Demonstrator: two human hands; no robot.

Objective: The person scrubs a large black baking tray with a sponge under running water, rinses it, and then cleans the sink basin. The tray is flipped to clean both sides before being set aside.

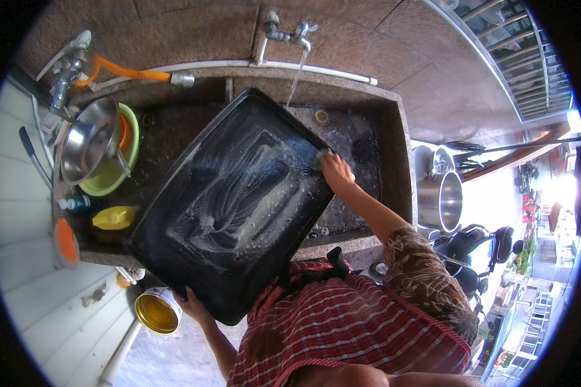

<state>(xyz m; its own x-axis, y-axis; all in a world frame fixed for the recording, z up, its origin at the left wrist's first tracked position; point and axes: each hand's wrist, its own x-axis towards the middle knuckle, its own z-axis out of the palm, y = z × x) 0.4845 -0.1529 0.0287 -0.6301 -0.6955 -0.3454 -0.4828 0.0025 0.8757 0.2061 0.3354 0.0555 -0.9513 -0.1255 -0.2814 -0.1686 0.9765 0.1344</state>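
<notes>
A large black rectangular tray (232, 193), streaked with soapy foam, lies tilted across a stone sink (392, 159). My left hand (193, 305) grips its near left corner, the fingers partly hidden beneath the rim. At the tray's right edge, my right hand (337, 170) is closed on a scrubbing pad (318, 160), mostly covered by the fingers. Behind the tray, water runs from a wall tap (302, 38) into the right basin. A yellow ring-shaped piece (321, 116) rests on that basin's floor.
In the left basin stand a metal bowl (88, 145), a green basin (107, 184), a yellow bottle (112, 218) and a dark bottle (76, 203). An orange hose (135, 73) hangs over the rear rim. A bucket (158, 310) stands below; metal pots (440, 200) are at right.
</notes>
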